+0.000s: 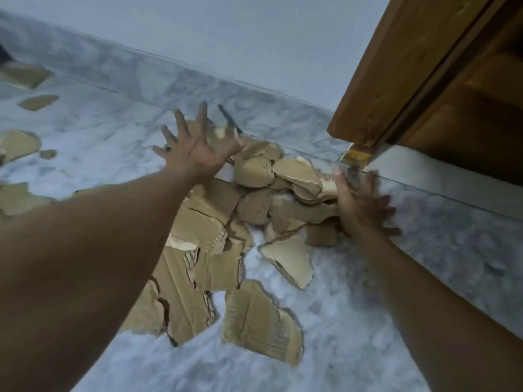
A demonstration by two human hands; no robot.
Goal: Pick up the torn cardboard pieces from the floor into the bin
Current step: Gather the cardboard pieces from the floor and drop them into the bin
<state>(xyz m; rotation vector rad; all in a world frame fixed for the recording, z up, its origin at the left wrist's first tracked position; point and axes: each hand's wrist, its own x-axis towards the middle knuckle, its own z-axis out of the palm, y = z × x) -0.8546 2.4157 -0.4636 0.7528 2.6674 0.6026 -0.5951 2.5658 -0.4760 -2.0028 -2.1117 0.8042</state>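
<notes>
Arms (85,264) cross marble floor (368,335) strewn with cardboard (198,273), beside seemingly wooden door (396,66).

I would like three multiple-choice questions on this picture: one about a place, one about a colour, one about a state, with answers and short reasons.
1. Where is the wooden door frame relative to the cardboard pile?
A. beyond it, to the right
B. at its near left
C. on top of it

2. What colour is the floor?
A. red
B. white-grey marble
C. green

3. How is the left hand?
A. a fist
B. pinching a piece
C. fingers spread, holding nothing

Answers: 1 A, the frame fills the upper right corner; 2 B, pale veined stone surrounds the pieces; 3 C, its fingers fan out straight.
</notes>
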